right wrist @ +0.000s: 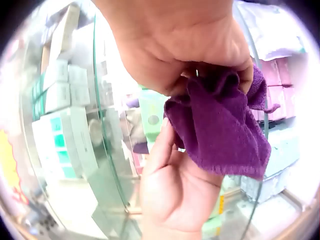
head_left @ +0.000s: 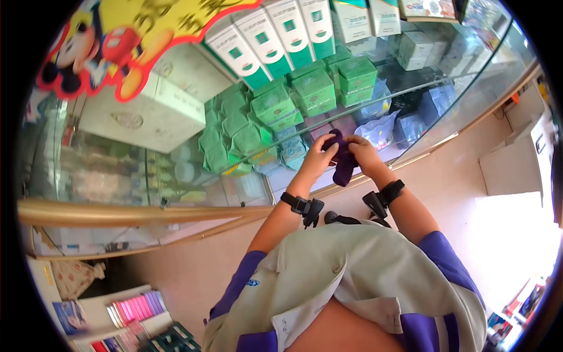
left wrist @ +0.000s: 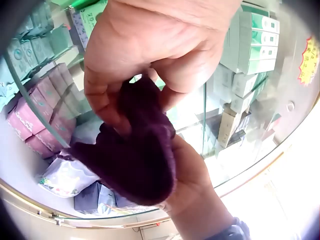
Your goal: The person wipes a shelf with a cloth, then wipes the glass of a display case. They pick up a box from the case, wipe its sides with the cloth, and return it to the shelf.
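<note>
Your left hand (head_left: 317, 158) and right hand (head_left: 364, 154) both pinch the soft, dark purple cloth (head_left: 344, 166), held beside the gold-edged glass display case (head_left: 135, 212). You seem to be folding it; next likely calls for an even two-handed grip.

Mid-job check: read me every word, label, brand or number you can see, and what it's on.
No text reads with certainty.
Yellow cartoon sign: large dark characters, cut off, unreadable.
White-and-green boxes: printed lines, too blurred.
Large white carton: print too small.
Jacket logo: blue letters, too small.
Purple cloth: no text shows.
</note>
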A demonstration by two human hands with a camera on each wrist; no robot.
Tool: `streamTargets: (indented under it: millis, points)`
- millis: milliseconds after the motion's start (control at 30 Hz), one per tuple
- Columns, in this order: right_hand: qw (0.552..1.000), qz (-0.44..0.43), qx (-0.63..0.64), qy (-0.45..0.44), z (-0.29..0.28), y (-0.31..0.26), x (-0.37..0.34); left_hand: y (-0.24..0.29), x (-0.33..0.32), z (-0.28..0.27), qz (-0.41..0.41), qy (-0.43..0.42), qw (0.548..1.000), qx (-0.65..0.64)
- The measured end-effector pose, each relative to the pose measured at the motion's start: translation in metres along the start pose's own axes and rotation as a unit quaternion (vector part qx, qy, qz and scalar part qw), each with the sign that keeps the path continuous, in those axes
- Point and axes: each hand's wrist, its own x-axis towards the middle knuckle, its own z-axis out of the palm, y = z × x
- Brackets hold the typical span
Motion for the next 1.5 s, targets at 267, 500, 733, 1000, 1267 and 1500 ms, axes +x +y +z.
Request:
streamTargets:
  millis: [267, 500, 733, 1000, 1267, 1500]
  points:
    - [0.947, -0.226, -0.081, 0.213, -0.051, -0.020, 0.037, 0.021, 0.046, 0.038, 0.171, -0.010, 0.976, 0.131]
    - [0.927, -0.222, -0.169, 0.251, -0.049, -0.101, 0.058, 0.040, 0.095, 0.058, 0.161, 0.110, 0.976, 0.098]
    - [0.922, -0.206, -0.264, 0.194, -0.050, -0.132, 0.085, 0.058, 0.125, 0.085, 0.201, 0.195, 0.958, 0.061]
    - [0.956, -0.241, -0.139, 0.094, -0.041, -0.115, 0.048, 0.065, 0.084, 0.107, 0.147, 0.119, 0.980, -0.056]
    - [0.953, -0.113, -0.277, -0.051, -0.060, -0.055, -0.008, 0.012, 0.009, 0.089, 0.144, 0.177, 0.974, 0.005]
    - [0.924, -0.079, -0.365, -0.079, -0.078, -0.040, 0.005, -0.031, 0.003, 0.057, 0.025, 0.319, 0.922, 0.219]
